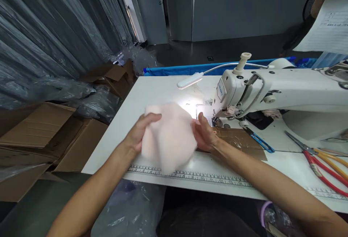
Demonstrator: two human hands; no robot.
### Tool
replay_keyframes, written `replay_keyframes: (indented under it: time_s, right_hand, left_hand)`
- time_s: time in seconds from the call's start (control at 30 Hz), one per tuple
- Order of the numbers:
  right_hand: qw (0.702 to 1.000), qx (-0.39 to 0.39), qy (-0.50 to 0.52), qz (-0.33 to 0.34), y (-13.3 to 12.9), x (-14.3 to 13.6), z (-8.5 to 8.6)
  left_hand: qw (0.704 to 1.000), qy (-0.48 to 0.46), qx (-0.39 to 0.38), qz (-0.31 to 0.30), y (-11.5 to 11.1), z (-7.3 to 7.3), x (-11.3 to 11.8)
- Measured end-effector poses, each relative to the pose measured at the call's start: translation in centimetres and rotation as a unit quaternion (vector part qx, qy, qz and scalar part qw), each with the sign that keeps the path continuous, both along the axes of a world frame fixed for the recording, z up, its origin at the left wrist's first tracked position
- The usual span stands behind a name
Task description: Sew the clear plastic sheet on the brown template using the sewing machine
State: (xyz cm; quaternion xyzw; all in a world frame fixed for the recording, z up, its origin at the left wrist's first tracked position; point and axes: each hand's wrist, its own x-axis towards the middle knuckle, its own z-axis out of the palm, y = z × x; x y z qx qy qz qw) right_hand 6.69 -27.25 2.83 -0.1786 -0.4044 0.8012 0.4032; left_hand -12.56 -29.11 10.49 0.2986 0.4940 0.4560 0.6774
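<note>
Bare forearms point(98, 184) are stretched over the near edge of a white table point(127, 115). By the left hand point(138, 132), a pale pink cloth point(172, 135), somewhat blurred, is pinched between thumb and fingers. At its right edge the right hand point(204, 135) is placed with the thumb raised; whether the cloth is gripped there too cannot be told. Part of the printed ruler point(203, 177) is hidden by the cloth, which is held left of the sewing machine point(293, 88). Nearby, red-handled scissors point(312, 163) and a blue tool point(260, 141) are seen.
</note>
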Motion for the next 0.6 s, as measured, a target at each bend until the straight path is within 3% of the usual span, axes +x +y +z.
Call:
replay_keyframes:
  time_s: [0.13, 0.4, 0.6]
  right_hand:
    - [0.997, -0.059, -0.032, 0.048, -1.7, 1.5, 0.0]
    - [0.985, -0.111, -0.129, 0.010, -2.9, 4.1, 0.8]
    - [0.974, -0.131, -0.183, -0.005, -3.6, 4.9, 0.9]
  left_hand:
    - [0.998, -0.015, -0.055, 0.006, -1.8, -1.6, 0.2]
    - [0.997, 0.033, -0.054, -0.049, -2.0, -3.6, -0.8]
    - [0.987, 0.126, -0.055, -0.085, -1.8, -4.0, -1.2]
